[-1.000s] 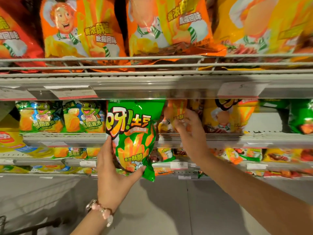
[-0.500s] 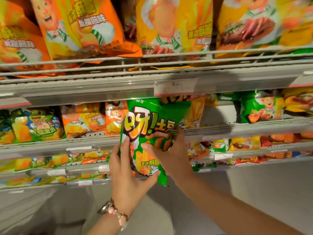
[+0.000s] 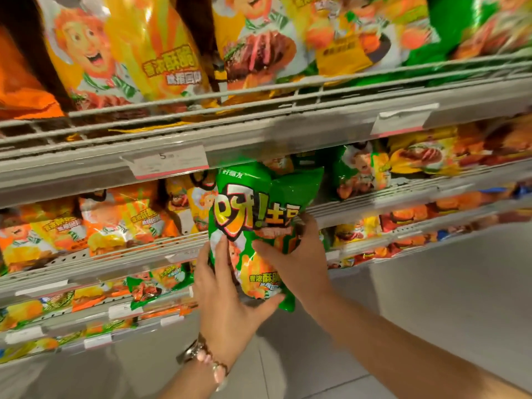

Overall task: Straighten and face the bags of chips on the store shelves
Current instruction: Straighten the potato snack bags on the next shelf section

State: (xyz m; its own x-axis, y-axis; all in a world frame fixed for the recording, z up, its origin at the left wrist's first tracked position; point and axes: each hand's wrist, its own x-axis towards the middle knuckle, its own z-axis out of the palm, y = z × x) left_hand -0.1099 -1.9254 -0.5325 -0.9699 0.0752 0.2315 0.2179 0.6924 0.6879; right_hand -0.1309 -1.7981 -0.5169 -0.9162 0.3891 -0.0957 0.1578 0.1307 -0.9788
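A green chip bag (image 3: pixel 253 208) with large orange lettering hangs upright in front of the middle shelf rail (image 3: pixel 374 203). My left hand (image 3: pixel 227 300) grips its lower left side and bottom edge, fingers up its front. My right hand (image 3: pixel 293 260) holds its right side, thumb across the front. Its top reaches under the upper shelf's price strip (image 3: pixel 169 164). Behind it on the middle shelf stand orange bags (image 3: pixel 121 223) to the left and a green bag (image 3: pixel 354 171) to the right.
The top shelf carries large yellow-orange bags (image 3: pixel 129 53) and a green one (image 3: pixel 454 27) behind a wire rail. Lower shelves hold small mixed bags (image 3: pixel 149 286). Grey floor tiles (image 3: pixel 431 298) lie below right. The picture is motion-blurred.
My right hand left the shelf's bags and took the green bag's right side. Both hands carried the bag rightward along the shelf, and the view shifted right.
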